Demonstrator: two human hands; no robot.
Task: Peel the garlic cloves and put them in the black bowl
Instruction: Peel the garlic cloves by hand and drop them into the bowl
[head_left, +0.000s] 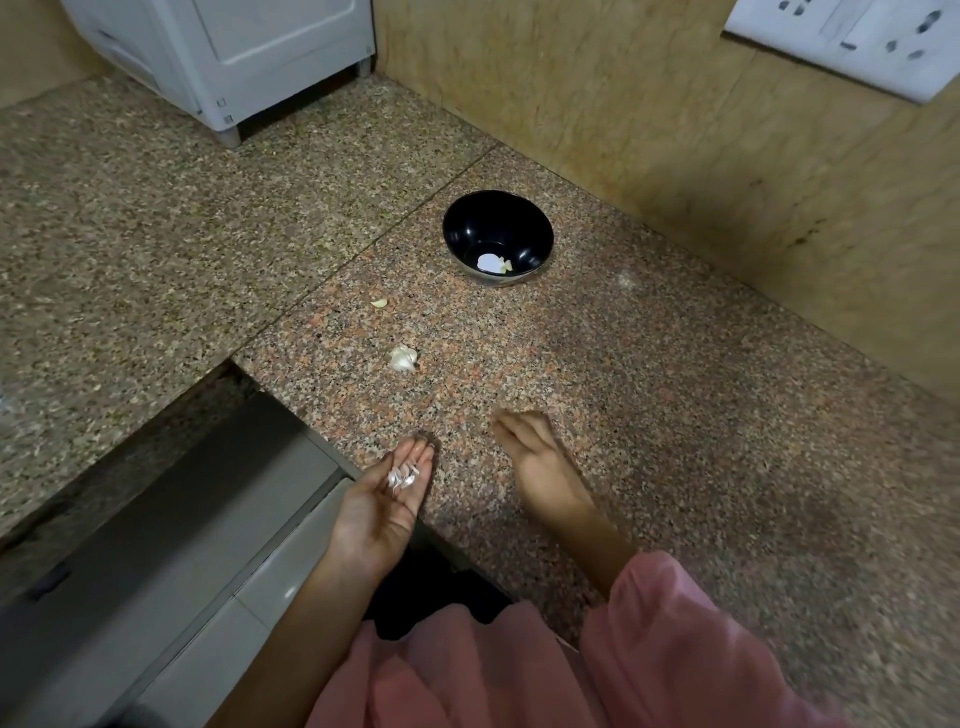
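Speckled granite counter (675, 415) in a kitchen corner with a tan stone wall (623, 130) behind. A white appliance (249, 52) sits far up-left of the black bowl (488, 218), and a socket plate (857, 41) is on the wall up-right of it.

The bowl stands upright near the wall. Inside, at the bottom, is one yellowish peeled clove (507, 266) beside a bright white patch; I can't tell if that is glare or another clove. A loose clove (379, 303) lies on the counter just down-left of the bowl and looks peeled. An unpeeled garlic piece (403, 358), white and papery, is further down-left, apart from the clove.

The left hand (379, 514) is well below the bowl at the counter edge, palm up and fingers loosely cupped, carrying a small heap of papery skins (402, 477). The right hand (540, 462) is just beside it, straight below the bowl. It is motion-blurred, fingers extended and close together, low over the counter with nothing visibly in it. Pink sleeve (675, 623) at bottom.

Step, as I read it: between cloves, clearing skins, task partly done. The next move likely calls for dumping the skins, dropping the loose clove into the bowl, then pinching the unpeeled piece and stripping its skin with the fingertips.
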